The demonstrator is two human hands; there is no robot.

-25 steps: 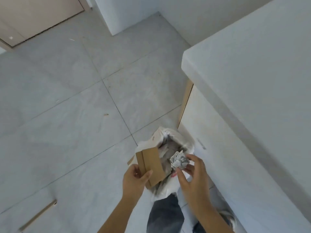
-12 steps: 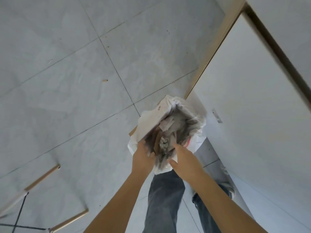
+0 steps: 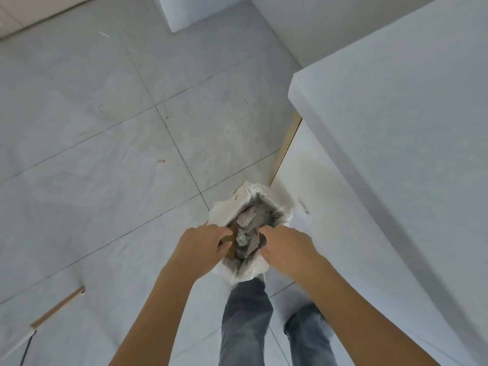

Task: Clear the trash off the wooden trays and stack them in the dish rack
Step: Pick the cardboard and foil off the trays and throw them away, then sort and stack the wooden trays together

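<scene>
Hands at the mouth of a white plastic bin liner (image 3: 224, 210) stretched over a small trash bin that stands on the grey tiled floor (image 3: 92, 128), just beside the white cabinet front (image 3: 330, 207). Left hand (image 3: 203, 245) curls at the liner's left edge, its thumb and fingers against a brown cardboard piece (image 3: 230, 248) that now sits mostly below the rim; whether it is pinched or only being pushed cannot be told. Right hand (image 3: 287, 247) is at the liner's right edge with its fingers bent down into the bin and empty of any visible item. A crumpled grey paper ball (image 3: 241, 239) lies inside the bin between the two hands, touching neither, among other grey paper scraps. One second earlier the right hand held this ball above the rim and the left hand held the cardboard upright over the opening; both items have since gone down into the bin. Judged from this, the trash-disposal step is finishing, and the hands are about to be free. Wooden trays and dish rack are not in view; stacking is presumably still to do, up at the white countertop (image 3: 396, 101) or beyond it.
</scene>
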